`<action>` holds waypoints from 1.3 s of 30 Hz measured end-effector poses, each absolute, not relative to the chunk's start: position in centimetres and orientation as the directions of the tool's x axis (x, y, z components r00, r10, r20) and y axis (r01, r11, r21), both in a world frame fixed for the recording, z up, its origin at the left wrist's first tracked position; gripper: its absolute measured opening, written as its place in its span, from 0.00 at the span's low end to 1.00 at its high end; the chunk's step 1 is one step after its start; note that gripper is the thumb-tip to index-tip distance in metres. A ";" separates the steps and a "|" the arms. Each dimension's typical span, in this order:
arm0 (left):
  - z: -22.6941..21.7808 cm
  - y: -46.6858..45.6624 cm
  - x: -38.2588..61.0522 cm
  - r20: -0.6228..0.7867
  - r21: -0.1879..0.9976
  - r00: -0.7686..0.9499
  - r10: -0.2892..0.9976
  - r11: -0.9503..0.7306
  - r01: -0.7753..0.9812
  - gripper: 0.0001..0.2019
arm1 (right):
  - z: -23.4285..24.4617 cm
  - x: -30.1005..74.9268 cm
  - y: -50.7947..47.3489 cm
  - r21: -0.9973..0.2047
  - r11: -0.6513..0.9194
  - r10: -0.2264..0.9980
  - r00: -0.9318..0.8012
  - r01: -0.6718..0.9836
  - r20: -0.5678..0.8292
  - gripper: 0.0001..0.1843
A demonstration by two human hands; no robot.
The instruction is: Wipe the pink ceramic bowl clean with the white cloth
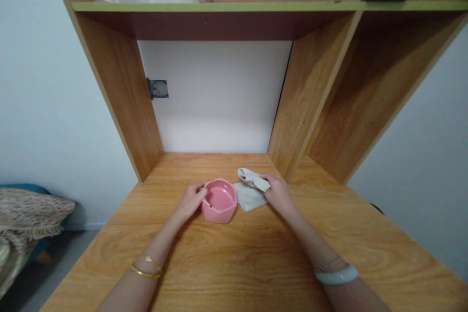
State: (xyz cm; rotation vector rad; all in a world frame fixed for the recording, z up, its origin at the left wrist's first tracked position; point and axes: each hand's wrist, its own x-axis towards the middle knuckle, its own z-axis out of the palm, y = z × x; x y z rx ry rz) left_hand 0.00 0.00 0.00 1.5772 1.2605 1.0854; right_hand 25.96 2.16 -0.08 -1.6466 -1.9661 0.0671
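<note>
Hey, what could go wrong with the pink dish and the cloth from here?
The pink dish might slide or turn, since the left hand appears to touch only one side. The grey cloth lies right beside the dish's other side, so the right hand, gripping it, could nudge the dish if it shifts.

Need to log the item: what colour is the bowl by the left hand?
Pink; the bowl shows best in the head view.

front desktop (234,268): open | overhead: shelf (204,7) | sides: upright panels (120,78) | centre: pink bowl (219,202)
</note>
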 end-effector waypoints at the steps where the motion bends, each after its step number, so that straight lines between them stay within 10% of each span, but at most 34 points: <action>1: -0.2 0.1 0.0 0.128 0.947 0.134 0.983 -0.161 0.277 0.16 | 0.0 25.9 2.1 -0.411 0.258 0.909 -0.076 0.874 0.409 0.19; 16: -0.1 0.1 0.1 0.234 0.905 0.047 0.971 -0.235 0.355 0.20 | 0.9 20.4 -0.8 -0.467 0.605 0.786 -0.389 0.645 0.481 0.10; 21: 0.0 0.0 0.1 0.272 0.871 -0.022 0.962 -0.236 0.430 0.22 | 0.8 19.6 -1.4 -0.460 0.601 0.784 -0.368 0.654 0.500 0.20; 28: 0.7 -0.8 0.8 0.324 0.789 -0.044 0.945 -0.244 0.564 0.23 | -0.8 19.2 -0.6 -0.601 0.475 0.856 -0.179 0.643 0.485 0.06; 39: 1.3 -2.0 2.4 0.498 0.632 0.197 0.845 -0.509 0.584 0.26 | -2.6 18.9 0.3 -0.732 0.257 0.953 -0.041 0.632 0.299 0.44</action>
